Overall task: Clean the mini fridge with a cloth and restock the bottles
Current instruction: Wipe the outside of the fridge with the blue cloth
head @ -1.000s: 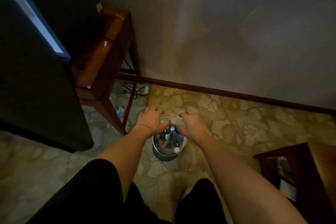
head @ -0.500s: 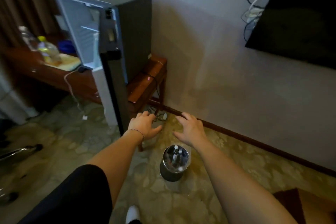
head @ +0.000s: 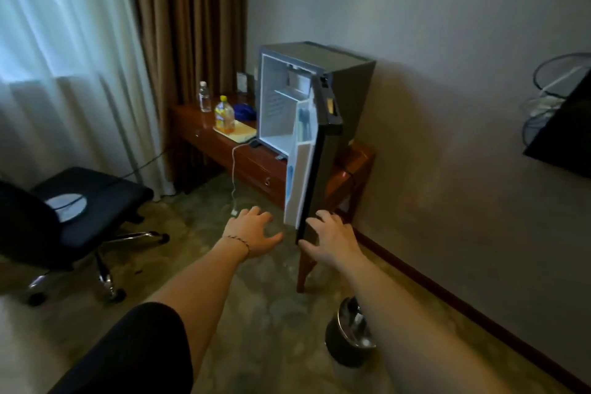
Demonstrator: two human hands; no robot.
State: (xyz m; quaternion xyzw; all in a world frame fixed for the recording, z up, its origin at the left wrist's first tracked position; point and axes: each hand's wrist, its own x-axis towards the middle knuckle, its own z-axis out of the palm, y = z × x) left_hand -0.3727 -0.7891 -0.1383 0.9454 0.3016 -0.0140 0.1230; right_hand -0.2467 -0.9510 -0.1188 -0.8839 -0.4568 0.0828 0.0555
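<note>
Hands, left hand (head: 252,231) and right hand (head: 331,238), reach spread and empty toward my open grey mini fridge (head: 307,96) (yellow cloth (head: 238,134) lies left), probably for wiping.

One mini fridge (head: 319,86) with its door open, two bottles (head: 205,96) on the far tabletop (head: 195,125), one metal bucket (head: 348,339) near right, one office chair (head: 73,211) left, two hands (head: 251,230).

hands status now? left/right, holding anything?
Left hand: open, fingers spread, holding nothing.
Right hand: open, fingers spread, nothing in its grip; it appears beside the open grey mini fridge door's lower edge, contact unclear.
</note>
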